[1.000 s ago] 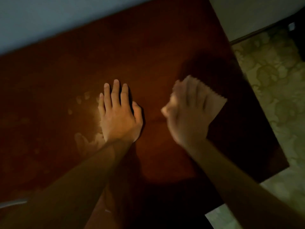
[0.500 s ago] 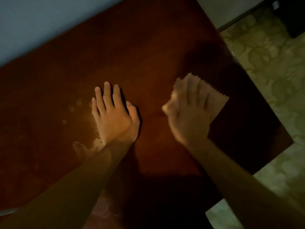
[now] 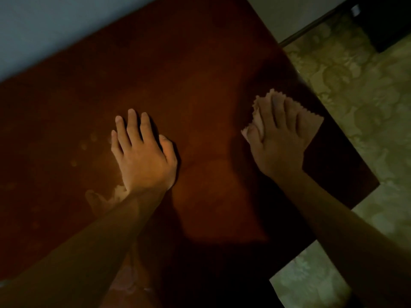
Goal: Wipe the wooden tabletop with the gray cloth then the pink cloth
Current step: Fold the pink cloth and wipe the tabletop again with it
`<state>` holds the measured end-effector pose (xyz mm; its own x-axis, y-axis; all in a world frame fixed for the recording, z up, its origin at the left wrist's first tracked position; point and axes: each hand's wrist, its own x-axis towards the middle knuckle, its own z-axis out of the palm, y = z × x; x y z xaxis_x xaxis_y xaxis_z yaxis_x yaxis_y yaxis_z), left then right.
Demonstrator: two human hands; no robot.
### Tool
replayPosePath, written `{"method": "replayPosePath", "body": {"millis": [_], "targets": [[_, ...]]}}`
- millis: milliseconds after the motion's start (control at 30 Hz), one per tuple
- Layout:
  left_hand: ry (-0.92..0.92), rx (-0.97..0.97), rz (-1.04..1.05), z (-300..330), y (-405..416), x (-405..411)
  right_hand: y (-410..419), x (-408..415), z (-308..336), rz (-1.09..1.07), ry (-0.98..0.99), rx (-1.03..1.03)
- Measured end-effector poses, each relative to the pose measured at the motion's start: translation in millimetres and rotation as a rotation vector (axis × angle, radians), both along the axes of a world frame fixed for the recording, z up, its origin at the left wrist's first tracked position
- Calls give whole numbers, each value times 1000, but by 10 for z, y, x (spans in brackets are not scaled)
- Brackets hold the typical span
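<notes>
On the wooden tabletop, right hand presses pink cloth.

Two bare forearms reach in from the lower edge, with no sleeve, watch, ring or bracelet showing on either. The left hand has short, plain nails, unpainted. The right hand lies in deeper shadow, its nails too dim to make out.

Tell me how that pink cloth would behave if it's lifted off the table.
The pink cloth would probably droop limply: it looks thin and lies flat under the right hand. Its left edge already bunches by the thumb, so it likely crumples easily. It seems light, sliding readily across the wooden tabletop.
</notes>
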<state>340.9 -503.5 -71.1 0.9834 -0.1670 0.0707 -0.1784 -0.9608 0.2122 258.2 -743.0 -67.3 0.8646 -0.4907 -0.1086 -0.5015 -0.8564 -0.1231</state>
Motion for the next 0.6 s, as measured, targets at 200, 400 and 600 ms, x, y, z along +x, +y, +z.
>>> {"method": "replayPosePath", "body": {"millis": [200,400,600], "targets": [[-13,-10,-12,-40,9,14,1198,-622,-7,158,-35,53],[-12,-16,-17,-5,4,-3,782,-784,-45,383,4,23],[40,-29,-33,9,20,7,310,-461,8,-91,34,31]]}}
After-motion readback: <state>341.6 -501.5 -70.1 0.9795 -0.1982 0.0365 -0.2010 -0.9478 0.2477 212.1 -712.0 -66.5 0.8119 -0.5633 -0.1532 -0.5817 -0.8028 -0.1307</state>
